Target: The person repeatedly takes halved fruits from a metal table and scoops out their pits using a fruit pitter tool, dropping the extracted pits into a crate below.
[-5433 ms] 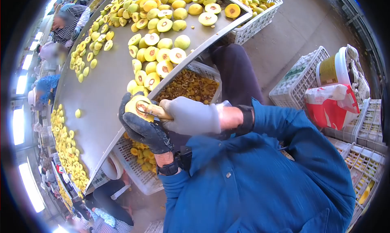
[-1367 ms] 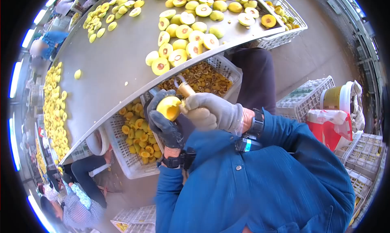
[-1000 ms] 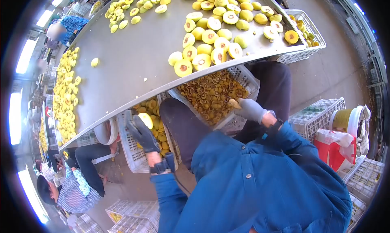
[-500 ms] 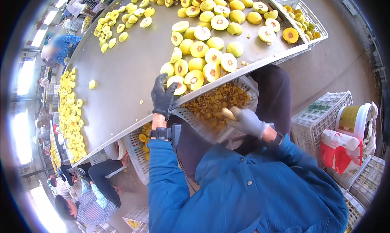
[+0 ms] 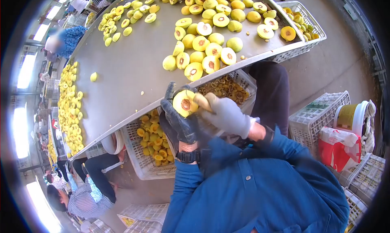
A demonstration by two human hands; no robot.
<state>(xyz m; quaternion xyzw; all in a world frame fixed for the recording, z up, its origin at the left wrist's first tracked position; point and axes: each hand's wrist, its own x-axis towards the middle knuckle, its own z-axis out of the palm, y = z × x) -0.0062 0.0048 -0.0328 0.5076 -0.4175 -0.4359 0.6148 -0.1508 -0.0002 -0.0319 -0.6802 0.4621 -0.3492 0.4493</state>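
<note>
My left hand (image 5: 178,117), in a dark glove, holds a yellow fruit half (image 5: 185,103) with its cut face and brown pit area up. Close beside it, my right hand (image 5: 228,116), in a grey glove, is closed round the wooden handle of a tool (image 5: 202,102); the tool's far end is hidden at the fruit. Halved fruits (image 5: 200,43) lie on the metal table (image 5: 118,78) just beyond my hands. Below the table edge stand a crate of brown pit pieces (image 5: 223,88) and a crate of hollowed fruit halves (image 5: 156,141).
Another crate of fruit (image 5: 300,23) stands past the table's right end. To the right are a white crate (image 5: 319,111), a bucket (image 5: 351,117) and a red-and-white bag (image 5: 339,147). A seated co-worker (image 5: 87,198) is at lower left. A gloved hand reaches over the far fruit.
My left hand has come back from the table edge with a fruit half in it. My right hand has moved left with the tool, up to that fruit. A co-worker's hand has appeared at the top.
</note>
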